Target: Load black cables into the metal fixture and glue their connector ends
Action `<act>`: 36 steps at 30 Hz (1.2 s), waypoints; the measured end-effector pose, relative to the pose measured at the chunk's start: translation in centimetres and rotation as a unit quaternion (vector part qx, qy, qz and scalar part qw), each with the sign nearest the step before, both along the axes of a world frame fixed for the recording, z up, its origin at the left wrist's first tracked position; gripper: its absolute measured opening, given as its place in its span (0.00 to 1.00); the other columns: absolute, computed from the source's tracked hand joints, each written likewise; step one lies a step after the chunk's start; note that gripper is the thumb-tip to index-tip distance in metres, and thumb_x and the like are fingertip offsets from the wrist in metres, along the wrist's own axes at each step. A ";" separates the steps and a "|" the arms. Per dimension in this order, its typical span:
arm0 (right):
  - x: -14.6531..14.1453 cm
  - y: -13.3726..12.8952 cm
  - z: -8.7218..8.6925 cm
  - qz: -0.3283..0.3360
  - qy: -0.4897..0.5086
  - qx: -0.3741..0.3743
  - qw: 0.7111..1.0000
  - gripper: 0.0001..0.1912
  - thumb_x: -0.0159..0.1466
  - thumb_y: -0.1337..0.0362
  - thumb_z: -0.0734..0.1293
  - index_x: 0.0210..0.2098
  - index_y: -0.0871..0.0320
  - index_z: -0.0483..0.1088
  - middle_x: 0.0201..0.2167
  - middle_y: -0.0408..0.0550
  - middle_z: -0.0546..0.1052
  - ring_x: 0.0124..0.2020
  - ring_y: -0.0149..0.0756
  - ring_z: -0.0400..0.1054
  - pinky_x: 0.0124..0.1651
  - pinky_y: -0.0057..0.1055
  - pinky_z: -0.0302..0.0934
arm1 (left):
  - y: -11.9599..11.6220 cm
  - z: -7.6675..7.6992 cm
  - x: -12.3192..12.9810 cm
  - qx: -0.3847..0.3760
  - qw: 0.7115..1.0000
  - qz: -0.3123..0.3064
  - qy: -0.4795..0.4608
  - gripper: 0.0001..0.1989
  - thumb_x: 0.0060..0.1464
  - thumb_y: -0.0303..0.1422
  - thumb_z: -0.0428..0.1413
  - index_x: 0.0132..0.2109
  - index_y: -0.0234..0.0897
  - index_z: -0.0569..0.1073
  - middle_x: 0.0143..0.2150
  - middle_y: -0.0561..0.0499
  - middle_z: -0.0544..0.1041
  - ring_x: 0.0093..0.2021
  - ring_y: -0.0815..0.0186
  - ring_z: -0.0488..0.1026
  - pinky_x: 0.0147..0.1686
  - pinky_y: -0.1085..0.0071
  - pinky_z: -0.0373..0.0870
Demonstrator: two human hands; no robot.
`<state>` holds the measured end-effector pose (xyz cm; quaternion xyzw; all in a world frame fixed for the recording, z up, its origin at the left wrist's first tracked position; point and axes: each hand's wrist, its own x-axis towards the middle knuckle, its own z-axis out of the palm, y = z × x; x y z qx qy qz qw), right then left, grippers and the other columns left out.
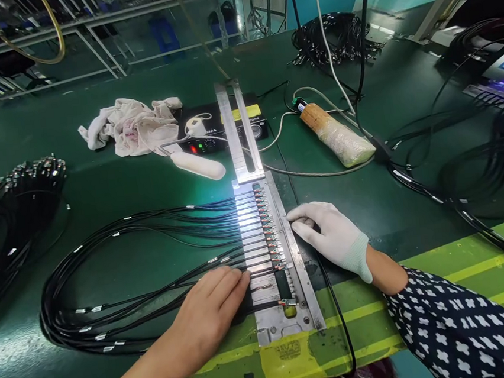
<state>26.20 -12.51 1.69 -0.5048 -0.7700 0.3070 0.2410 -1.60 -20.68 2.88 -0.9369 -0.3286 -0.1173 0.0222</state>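
Along the near edge, yellow-green tape (pixel 334 353) is being overlapped by the metal fixture (pixel 269 327) on the green bench (pixel 113 190). At its left edge, the bare left hand (pixel 213 302) is being rested over black cables (pixel 61 290), fingers together; whether anything is being pinched in that grip cannot be told. The cables are being looped leftward, their connector ends being held in a row on the fixture. At its right rail, the gloved right hand (pixel 332 235) is being held, its grip slightly parted between thumb and forefinger. Farther back, a control box (pixel 211 112) is being flanked by a crumpled cloth (pixel 135 132) and a plastic-wrapped handle (pixel 338 136), with a cable bundle (pixel 337 35) being kept beyond
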 end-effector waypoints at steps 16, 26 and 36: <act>0.0 0.0 0.0 -0.006 0.006 -0.002 1.000 0.08 0.66 0.67 0.64 0.43 0.50 0.72 0.30 0.38 0.74 0.38 0.36 0.67 0.51 0.37 0.53 | -0.5 1.8 -1.9 -0.189 0.981 0.032 -0.001 0.28 0.60 0.16 0.39 0.64 0.38 0.62 0.50 0.43 0.69 0.48 0.64 0.67 0.48 0.70 0.69; 0.1 0.0 -0.1 -0.004 0.007 0.006 1.000 0.08 0.66 0.67 0.64 0.42 0.50 0.72 0.30 0.37 0.74 0.38 0.35 0.67 0.52 0.37 0.53 | -0.2 1.4 -1.6 -0.200 0.979 0.029 0.009 0.32 0.60 0.16 0.39 0.68 0.42 0.55 0.50 0.43 0.66 0.48 0.62 0.65 0.49 0.67 0.68; -0.1 0.1 -0.2 -0.003 0.012 0.010 1.000 0.08 0.66 0.68 0.64 0.41 0.50 0.71 0.30 0.37 0.74 0.38 0.35 0.68 0.52 0.37 0.53 | -0.6 0.0 -0.8 -0.146 0.987 0.058 -0.019 0.31 0.59 0.16 0.40 0.64 0.46 0.61 0.45 0.45 0.66 0.43 0.61 0.63 0.41 0.66 0.63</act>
